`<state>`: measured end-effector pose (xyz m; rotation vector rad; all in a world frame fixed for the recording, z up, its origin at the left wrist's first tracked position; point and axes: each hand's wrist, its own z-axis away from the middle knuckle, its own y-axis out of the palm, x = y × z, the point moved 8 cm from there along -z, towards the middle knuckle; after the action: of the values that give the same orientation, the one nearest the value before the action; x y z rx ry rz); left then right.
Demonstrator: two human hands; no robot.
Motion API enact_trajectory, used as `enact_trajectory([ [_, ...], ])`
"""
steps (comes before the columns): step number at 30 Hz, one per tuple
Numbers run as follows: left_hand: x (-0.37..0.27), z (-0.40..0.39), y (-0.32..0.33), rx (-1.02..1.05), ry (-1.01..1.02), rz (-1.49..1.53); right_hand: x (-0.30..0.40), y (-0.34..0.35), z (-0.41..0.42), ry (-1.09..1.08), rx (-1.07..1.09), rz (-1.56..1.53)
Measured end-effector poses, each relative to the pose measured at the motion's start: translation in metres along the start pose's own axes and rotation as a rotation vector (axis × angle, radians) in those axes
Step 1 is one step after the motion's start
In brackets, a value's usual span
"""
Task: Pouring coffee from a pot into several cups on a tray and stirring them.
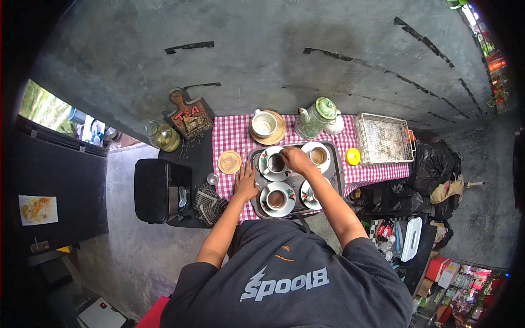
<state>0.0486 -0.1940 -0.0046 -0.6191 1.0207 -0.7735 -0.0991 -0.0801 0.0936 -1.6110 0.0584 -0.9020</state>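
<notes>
On a dark serving tray (295, 181) stand several white cups on saucers. My right hand (297, 160) reaches over the back-left cup (275, 163), its fingers pinched at the rim; whatever they may hold is hidden. That cup has dark liquid inside, and its saucer bears red and green decoration. Brown drink fills the front-left cup (277, 199) and the back-right cup (318, 156). My right forearm partly covers the front-right cup (311, 195). With fingers spread, my left hand (246, 184) rests on the checked tablecloth (225, 137) against the tray's left edge.
Behind the tray are a white mug (263, 124) on a wooden plate, a green enamel pot (312, 119) and a wire basket (384, 141). A yellow lid (352, 156) lies right; a wooden disc (229, 162), small glass (213, 178) and checked cloth (209, 204) lie left.
</notes>
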Motion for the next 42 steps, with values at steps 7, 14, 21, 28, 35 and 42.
enact_trajectory([
  [7,0.0,0.0,0.001,-0.027,0.008,-0.012,0.013,0.0,-0.008,-0.03,-0.006,0.002],
  [14,0.002,-0.001,0.002,-0.04,0.012,-0.011,0.033,0.011,-0.002,-0.131,0.003,-0.032],
  [21,0.002,-0.001,0.002,-0.032,0.006,-0.014,0.04,0.009,0.016,-0.136,0.051,-0.045],
  [28,0.0,0.0,0.0,-0.034,0.005,-0.022,0.023,0.004,0.025,-0.12,0.072,0.012],
  [35,-0.006,-0.001,-0.003,0.015,-0.008,-0.015,0.0,-0.001,0.017,-0.101,0.016,0.051],
  [42,0.003,-0.001,0.002,-0.026,0.001,-0.025,0.011,-0.004,0.003,-0.06,0.008,0.042],
])
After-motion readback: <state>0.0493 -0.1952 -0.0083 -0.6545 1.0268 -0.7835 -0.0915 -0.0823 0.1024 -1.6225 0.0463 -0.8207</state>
